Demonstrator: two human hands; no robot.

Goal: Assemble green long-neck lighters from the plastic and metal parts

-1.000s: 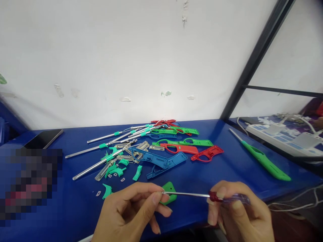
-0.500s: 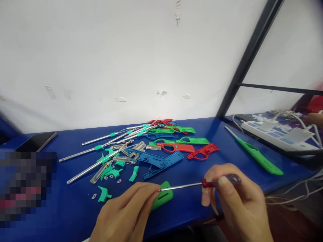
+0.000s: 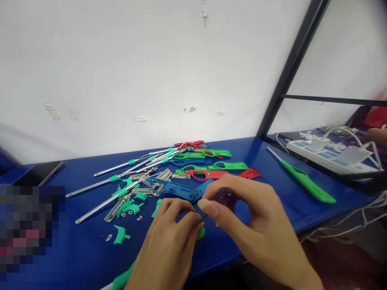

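Observation:
My right hand (image 3: 254,229) is closed around a screwdriver (image 3: 222,197) with a dark purple and red handle, held nearly upright with its tip pointing down. My left hand (image 3: 169,245) pinches a green plastic lighter shell (image 3: 127,276) at the table's front edge; the shell shows below the hand and beside my fingertips. The screwdriver tip meets the shell between my fingers. Just behind the hands lies a blue shell (image 3: 178,190).
A pile of red, green and blue shells (image 3: 211,171) and metal tubes (image 3: 121,189) lies mid-table, with small teal parts (image 3: 121,234). An assembled green lighter (image 3: 305,183) lies right. A phone (image 3: 38,173) sits far left, a power strip (image 3: 329,155) far right.
My right hand has swung the screwdriver from lying sideways to standing nearly upright over the green shell. Both hands moved closer together and the view shifted a little to the right.

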